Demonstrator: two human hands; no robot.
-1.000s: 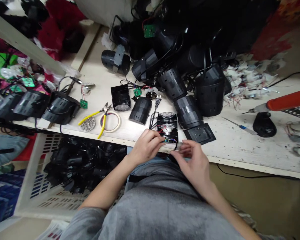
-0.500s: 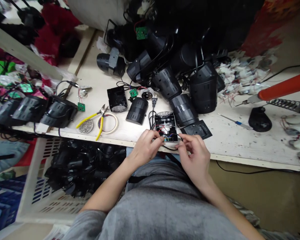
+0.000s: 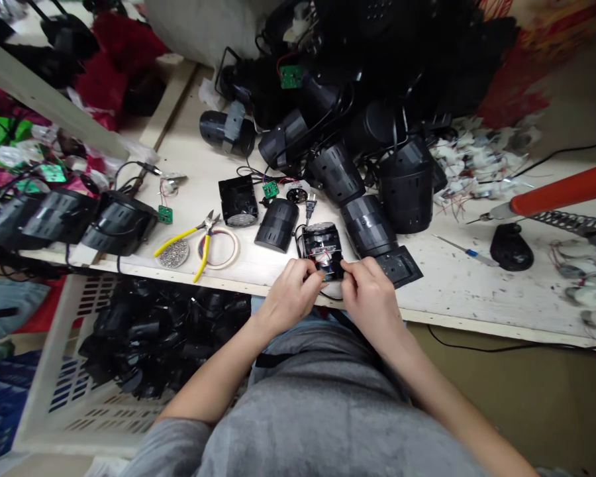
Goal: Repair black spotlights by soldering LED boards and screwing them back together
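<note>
An opened black lamp housing (image 3: 322, 240) lies near the front edge of the bench, with a clear lens at its far end and thin coloured wires inside. My left hand (image 3: 294, 291) is closed at its near left corner, thumb and forefinger pinching the housing by the wires. My right hand (image 3: 370, 295) is closed at the near right corner, pinching a thin black wire that its fingers largely hide. A two-pin plug (image 3: 310, 211) with black cable lies just behind the housing. Beside it rests a loose curved black cover (image 3: 277, 225).
Yellow-handled cutters (image 3: 205, 255) lie across a tape roll (image 3: 233, 246) and a dish of screws (image 3: 173, 253). Black lamp housings (image 3: 367, 225) are piled behind. An orange-handled soldering iron (image 3: 561, 189) and a small screwdriver (image 3: 467, 251) are right. A white crate (image 3: 54, 371) stands below.
My right hand has moved left and forward, bringing the wire in against the housing, and its fingers have closed up. My left hand stays at the housing. The view has shifted slightly.
</note>
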